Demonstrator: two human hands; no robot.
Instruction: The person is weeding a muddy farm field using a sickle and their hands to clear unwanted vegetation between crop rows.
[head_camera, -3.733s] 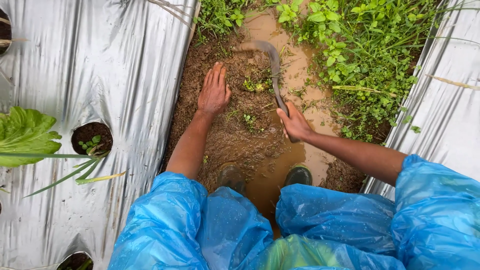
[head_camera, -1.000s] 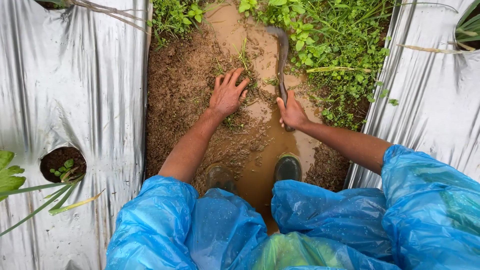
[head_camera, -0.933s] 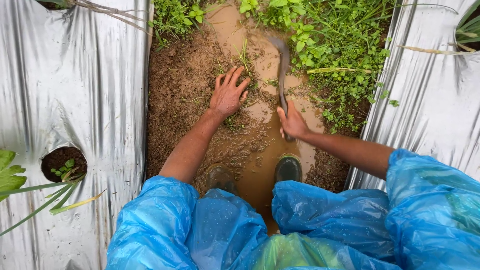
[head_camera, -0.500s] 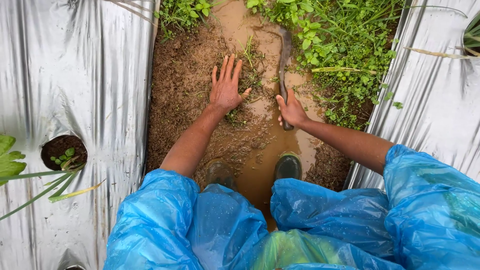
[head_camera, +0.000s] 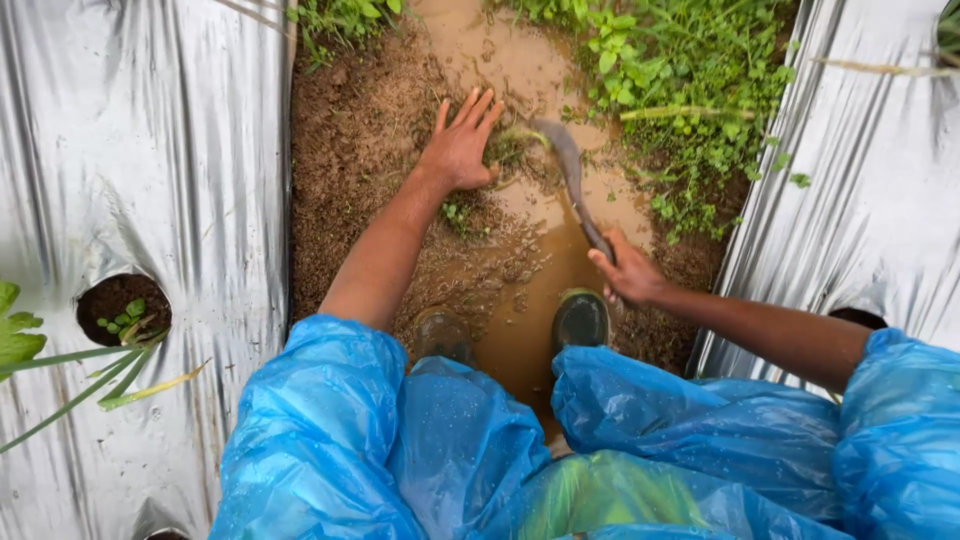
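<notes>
We crouch over a muddy furrow (head_camera: 520, 300) that runs between two beds wrapped in silver plastic mulch (head_camera: 140, 180), and we take this furrow as our landmark. Our left hand (head_camera: 462, 148) lies palm down on the wet brown soil at the far end of the furrow, the fingers (head_camera: 478, 104) stretched long and slightly fanned, the thumb off to the side. It holds nothing; the palm and fingertips press the earth, and the thumb side touches a small tuft of grass (head_camera: 508, 150) rooted in the mud.

Our right hand (head_camera: 625, 275) is nearer to us on the right side of the furrow, its fingers curled tight around the handle of a sickle (head_camera: 570, 175). The curved, mud-coated blade runs away from the hand toward the far end of the furrow, and its tip reaches the grass tuft just beside the left thumb. Whether the blade bites into the stems we cannot tell.

Brown water pools along the middle of the furrow, and our two rubber boots (head_camera: 580, 318) stand in it at the near end. Green weeds (head_camera: 690, 90) crowd the furrow's right bank. Left of the furrow, a round hole (head_camera: 122, 308) in the mulch shows small seedlings. Blue rain plastic (head_camera: 420, 450) covers our knees and arms.
</notes>
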